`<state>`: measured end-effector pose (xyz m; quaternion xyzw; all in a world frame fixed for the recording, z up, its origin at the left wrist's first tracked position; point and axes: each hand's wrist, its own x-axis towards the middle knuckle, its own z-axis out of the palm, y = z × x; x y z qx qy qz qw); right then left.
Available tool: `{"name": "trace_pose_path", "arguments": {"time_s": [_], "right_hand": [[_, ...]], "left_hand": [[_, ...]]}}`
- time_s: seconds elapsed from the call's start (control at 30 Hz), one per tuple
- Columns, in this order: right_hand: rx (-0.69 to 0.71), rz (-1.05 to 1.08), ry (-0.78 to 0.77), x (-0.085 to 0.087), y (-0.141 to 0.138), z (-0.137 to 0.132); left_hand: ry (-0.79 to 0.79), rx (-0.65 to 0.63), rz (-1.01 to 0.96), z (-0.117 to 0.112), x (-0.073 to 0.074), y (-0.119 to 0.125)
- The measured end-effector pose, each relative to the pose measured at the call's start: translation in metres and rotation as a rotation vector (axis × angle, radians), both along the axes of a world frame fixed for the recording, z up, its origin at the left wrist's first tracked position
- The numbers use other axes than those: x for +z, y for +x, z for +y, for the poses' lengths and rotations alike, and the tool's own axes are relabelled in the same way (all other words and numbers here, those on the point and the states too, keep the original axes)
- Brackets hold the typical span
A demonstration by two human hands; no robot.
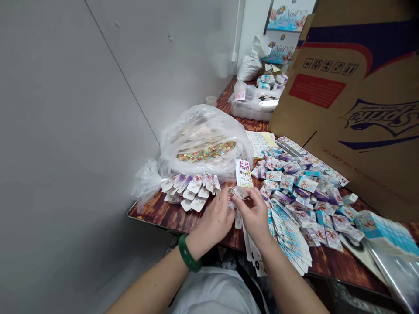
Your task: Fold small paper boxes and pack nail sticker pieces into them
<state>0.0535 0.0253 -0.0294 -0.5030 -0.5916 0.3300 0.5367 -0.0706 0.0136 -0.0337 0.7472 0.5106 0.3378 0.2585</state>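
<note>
Near the table's front edge, my left hand (216,218) and my right hand (257,216) meet around a small printed carton (234,196) with purple and white on it. Both sets of fingers are closed on it and cover most of its surface. Just beyond them lies a sheet of nail stickers (244,172). Left of my hands is a row of small cartons (196,187) with white flaps sticking out. To the right spreads a fan of flat blue-and-white cards (290,233), with a heap of small folded cartons (301,183) behind it.
A clear plastic bag (204,131) with colourful contents sits behind the left row. A large cardboard box (356,109) stands at the right. Farther back is a plastic tray (252,109). A grey wall (98,109) borders the left side.
</note>
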Motion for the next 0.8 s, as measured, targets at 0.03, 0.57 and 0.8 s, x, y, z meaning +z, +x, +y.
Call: {"name": "trace_pose_path", "arguments": {"time_s": [0.03,0.57,0.8], "right_hand": [[0.025,-0.048,0.031,0.002,0.002,-0.001],[0.054,0.1,0.042,0.021,0.006,-0.003],[0.148,-0.368,0.441,0.008,0.01,-0.006]], "left_hand": [[0.019,0.006,0.011,0.0,-0.001,0.0],[0.148,0.086,0.123,-0.005,-0.001,0.002],[0.047,0.031,0.015,-0.005,0.008,-0.005]]}}
